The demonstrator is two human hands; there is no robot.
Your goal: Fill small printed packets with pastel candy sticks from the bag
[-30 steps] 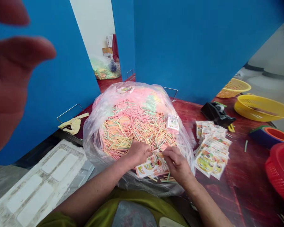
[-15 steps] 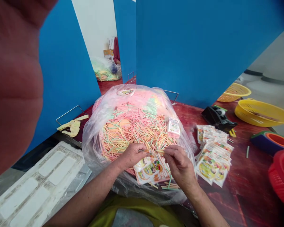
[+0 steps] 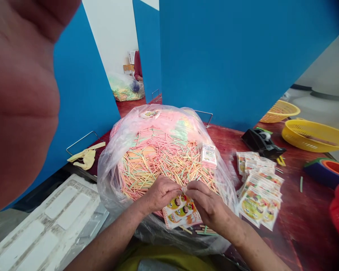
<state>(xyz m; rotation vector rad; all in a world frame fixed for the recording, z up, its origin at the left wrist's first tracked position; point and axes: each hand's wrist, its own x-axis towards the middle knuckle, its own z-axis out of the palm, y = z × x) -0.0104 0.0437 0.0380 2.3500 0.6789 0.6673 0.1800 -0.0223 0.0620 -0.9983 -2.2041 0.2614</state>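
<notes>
Since the frame half a second ago, our hands have drawn together: the left hand [image 3: 161, 194] and right hand [image 3: 206, 203] now almost meet at the fingertips, where a gap showed between them. Another person's hand [image 3: 22, 105], large and blurred at upper left, has shifted slightly inward. We see our own fingers curled into narrow pinches above overlapping printed packets [image 3: 172, 220]; we cannot tell what, if anything, sits between the tips. Those packets lie at the near side of an open plastic bag [image 3: 109, 177], which stands by the near edge of the table [image 3: 299, 241] and is heaped with coloured sticks [image 3: 166, 162]. A smaller packet [image 3: 209, 155] rests on the heap's right side. Toward the table's right edge we see a fanned pile of packets [image 3: 255, 203], with a black tape dispenser [image 3: 261, 143] just beyond and a yellow basket [image 3: 313, 137] near the far right corner. A pale yellow cloth [image 3: 87, 159] lies by the left edge.
</notes>
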